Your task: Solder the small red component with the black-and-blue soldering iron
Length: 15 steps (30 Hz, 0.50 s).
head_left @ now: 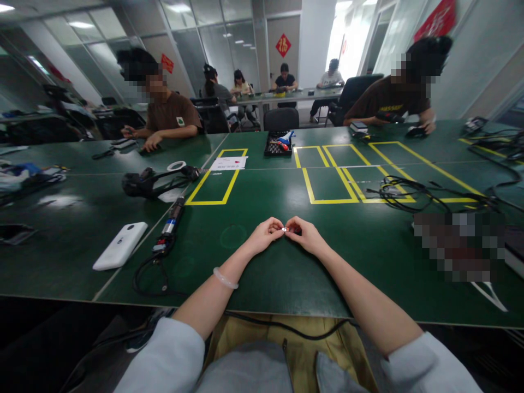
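Over the green table (262, 284), both of my hands meet at the fingertips in front of me. A small, bright white piece with some red or orange by it (285, 230) is pinched between them; it is too small for me to name its kind. My left hand (264, 234), with a pale bracelet (225, 278) on the wrist, is closed on it from the left. From the right, my right hand (307, 234) is closed on it too, its fingers curled and partly hidden.
Left of me lie a white casing (120, 245), a cylindrical device with a cable (168, 226) and a black device (141, 184). A black tray (278, 146) holds tools beyond yellow tape outlines (333, 202). Black cables (399, 191) lie right. Two people sit across the table.
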Available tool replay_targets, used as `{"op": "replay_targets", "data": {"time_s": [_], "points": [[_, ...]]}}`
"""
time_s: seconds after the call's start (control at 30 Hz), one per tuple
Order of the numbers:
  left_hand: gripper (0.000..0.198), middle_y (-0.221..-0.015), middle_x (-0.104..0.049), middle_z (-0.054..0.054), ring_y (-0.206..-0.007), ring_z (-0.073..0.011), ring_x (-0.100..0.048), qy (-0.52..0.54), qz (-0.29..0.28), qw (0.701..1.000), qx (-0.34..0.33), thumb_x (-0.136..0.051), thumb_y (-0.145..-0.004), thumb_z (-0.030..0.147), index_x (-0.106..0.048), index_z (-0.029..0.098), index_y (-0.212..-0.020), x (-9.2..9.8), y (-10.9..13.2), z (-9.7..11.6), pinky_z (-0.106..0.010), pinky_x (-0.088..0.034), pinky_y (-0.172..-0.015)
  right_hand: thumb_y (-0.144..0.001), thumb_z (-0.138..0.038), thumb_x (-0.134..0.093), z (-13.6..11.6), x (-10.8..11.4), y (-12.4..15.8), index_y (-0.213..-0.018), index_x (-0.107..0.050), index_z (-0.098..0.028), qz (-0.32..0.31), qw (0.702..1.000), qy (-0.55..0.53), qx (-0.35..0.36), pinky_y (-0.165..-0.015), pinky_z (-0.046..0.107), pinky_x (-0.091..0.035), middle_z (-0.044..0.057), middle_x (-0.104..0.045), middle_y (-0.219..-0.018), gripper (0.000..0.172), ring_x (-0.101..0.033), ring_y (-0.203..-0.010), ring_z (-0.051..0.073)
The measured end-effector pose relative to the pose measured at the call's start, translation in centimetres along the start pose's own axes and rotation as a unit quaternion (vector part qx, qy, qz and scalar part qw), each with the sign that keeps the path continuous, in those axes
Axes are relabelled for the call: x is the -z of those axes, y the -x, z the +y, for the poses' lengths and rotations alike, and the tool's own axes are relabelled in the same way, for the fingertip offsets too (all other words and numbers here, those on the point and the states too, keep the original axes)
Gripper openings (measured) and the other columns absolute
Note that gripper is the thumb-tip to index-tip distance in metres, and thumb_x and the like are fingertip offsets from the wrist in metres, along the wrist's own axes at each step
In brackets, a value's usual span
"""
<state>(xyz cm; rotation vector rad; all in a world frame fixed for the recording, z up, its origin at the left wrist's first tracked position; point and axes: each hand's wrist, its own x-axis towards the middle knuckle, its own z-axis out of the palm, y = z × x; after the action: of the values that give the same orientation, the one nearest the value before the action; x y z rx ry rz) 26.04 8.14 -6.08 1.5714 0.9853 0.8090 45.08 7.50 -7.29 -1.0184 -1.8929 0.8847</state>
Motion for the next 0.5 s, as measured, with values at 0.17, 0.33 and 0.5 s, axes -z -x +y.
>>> {"op": "replay_targets", "data": {"time_s": [0.17, 0.33, 0.5], "points": [[0.032, -0.078, -0.057, 0.000, -0.065, -0.0076, -0.051, -0.003, 0.006, 1.000, 0.007, -0.068, -0.074, 0.039, -0.055, 0.014, -0.089, 0.00, 0.11, 0.19, -0.021, -0.038, -0.060, -0.077, -0.028, -0.064, 0.30, -0.18, -0.03, -0.091, -0.060, -0.020, -0.003, 1.000, 0.002, 0.006, -0.070, 0.028, -0.045, 0.001, -0.063, -0.083, 0.016, -0.058, -0.073, 0.014], [0.030, -0.075, -0.057, 0.001, -0.065, -0.0081, -0.051, -0.014, 0.007, 1.000, 0.006, -0.067, -0.075, 0.038, -0.055, 0.014, -0.089, -0.04, 0.06, 0.07, -0.021, -0.039, -0.059, -0.080, -0.030, -0.061, 0.09, -0.15, -0.05, -0.089, -0.060, -0.019, 0.000, 1.000, -0.004, -0.002, -0.070, 0.027, -0.045, 0.001, -0.063, -0.082, 0.015, -0.058, -0.073, 0.014], [0.034, -0.086, -0.061, -0.004, -0.072, -0.0111, -0.056, -0.049, -0.006, 0.999, 0.017, -0.062, -0.080, 0.040, -0.057, 0.014, -0.101, 0.45, 0.25, 0.54, -0.023, -0.044, -0.062, -0.078, -0.031, -0.063, 0.08, -0.10, -0.09, -0.090, -0.061, -0.018, 0.006, 1.000, -0.012, -0.027, -0.068, 0.028, -0.045, 0.001, -0.063, -0.079, 0.017, -0.057, -0.069, 0.014]]}}
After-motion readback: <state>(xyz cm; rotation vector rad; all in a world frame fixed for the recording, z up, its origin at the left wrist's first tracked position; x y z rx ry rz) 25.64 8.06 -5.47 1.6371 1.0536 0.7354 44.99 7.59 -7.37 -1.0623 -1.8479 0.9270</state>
